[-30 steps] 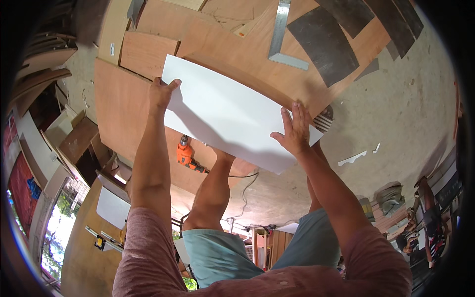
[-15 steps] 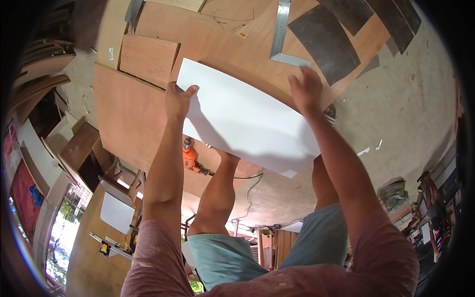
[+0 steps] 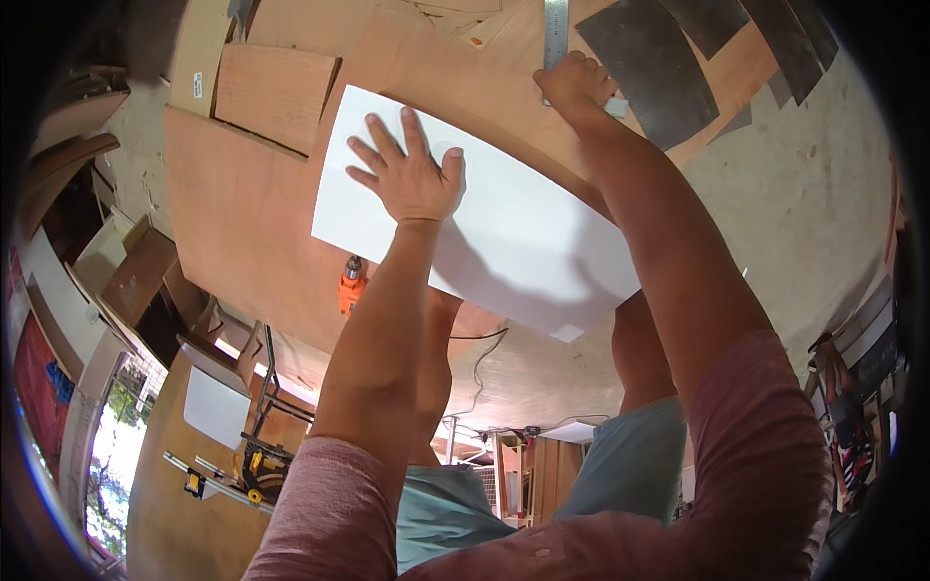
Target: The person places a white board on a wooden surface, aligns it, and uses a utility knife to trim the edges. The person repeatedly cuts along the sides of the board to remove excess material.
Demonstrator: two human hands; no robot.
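White panel [image 3: 523, 213] lies over plywood [image 3: 242, 194]; left hand [image 3: 412, 179] flat on it, fingers spread. Right hand [image 3: 581, 82] curled round metal square [image 3: 555, 31]. Step looks like taking up square; next calls for steady panel.

Soft shadows [image 3: 475, 271] cross the brightly lit white panel [image 3: 513, 208].

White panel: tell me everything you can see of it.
The white panel is a flat, smooth-looking, plain rectangle; its material is unclear. It lies aslant over brown wooden sheets, left end farther from the person, partly shaded. The left hand rests on it, spread open, near its left end; the right forearm crosses over its right end.
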